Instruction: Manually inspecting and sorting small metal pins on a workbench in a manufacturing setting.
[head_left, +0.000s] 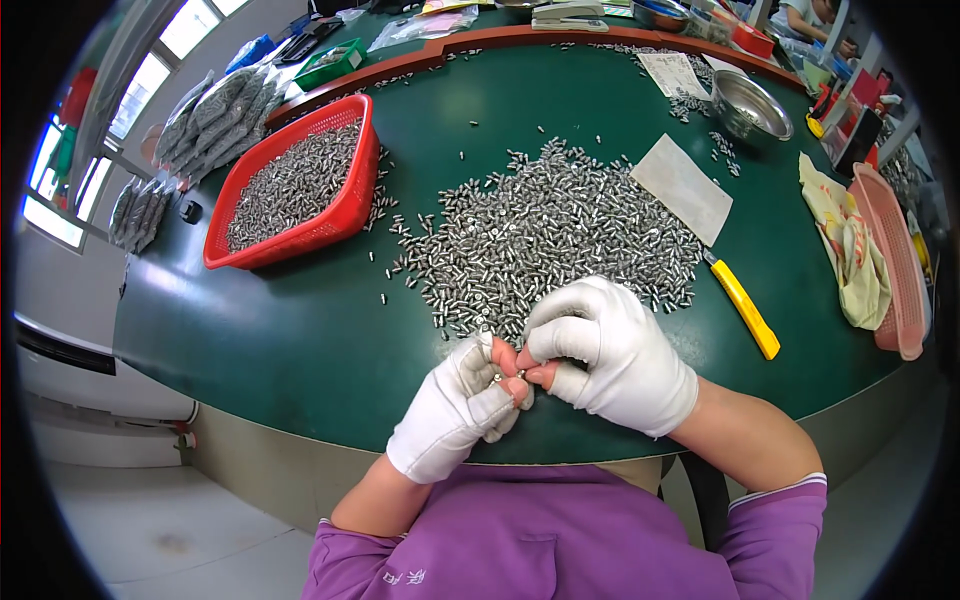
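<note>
Near the table's front edge, my two hands meet in white gloves with bare fingertips. My left hand (pixel 455 405) is closed, thumb against fingers, with a tiny shiny metal piece (pixel 497 378) showing at its fingertips. From the right, my right hand (pixel 612 355) pinches thumb and forefinger at another small metal part (pixel 522 374), touching the left fingertips. Fingers hide most of both pieces. Just beyond the hands spreads a wide heap of small silvery cylindrical metal parts (pixel 550 230).
At left stands a red plastic basket (pixel 285 245) full of similar parts, near filled plastic bags (pixel 215 120). A pale sheet (pixel 685 188) touches a yellow-handled tool (pixel 745 310) at right. Farther off are a steel bowl (pixel 750 108), a pink basket (pixel 890 260) with cloth (pixel 845 245), and another person (pixel 805 22).
</note>
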